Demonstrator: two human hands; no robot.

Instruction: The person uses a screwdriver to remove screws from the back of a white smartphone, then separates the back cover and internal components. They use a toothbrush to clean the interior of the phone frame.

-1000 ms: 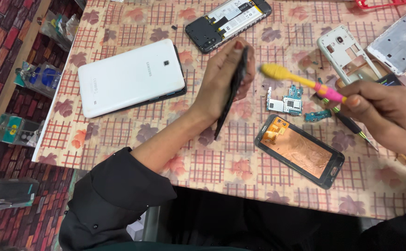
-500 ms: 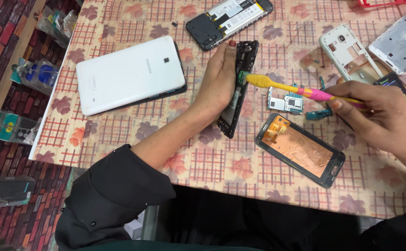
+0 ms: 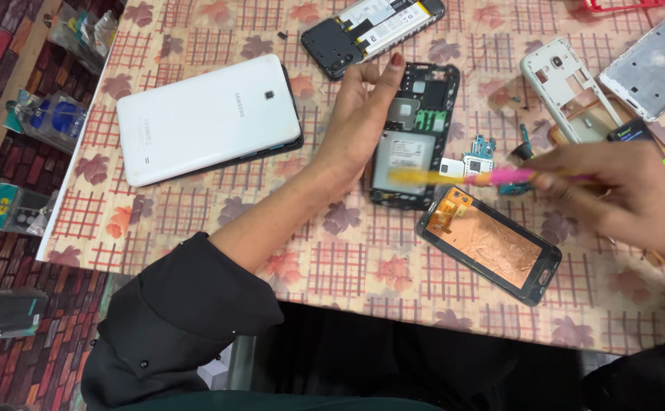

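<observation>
The opened phone frame (image 3: 412, 137) lies on the bench (image 3: 347, 266), near its middle, with the left hand (image 3: 359, 122) resting against its left edge. Left of that hand lies a tablet (image 3: 207, 118), face down. Behind the frame, at the far edge, lies another opened phone (image 3: 370, 27). Just right of the frame sit small circuit boards (image 3: 473, 156), and nearer the person, to the right, lies a screen panel (image 3: 488, 243). The right hand (image 3: 621, 198) hovers right of the frame, its brush (image 3: 462, 177) reaching over the frame's lower part. Behind that hand lie a phone housing (image 3: 564, 87) and, further right, a back cover (image 3: 652, 65)
</observation>
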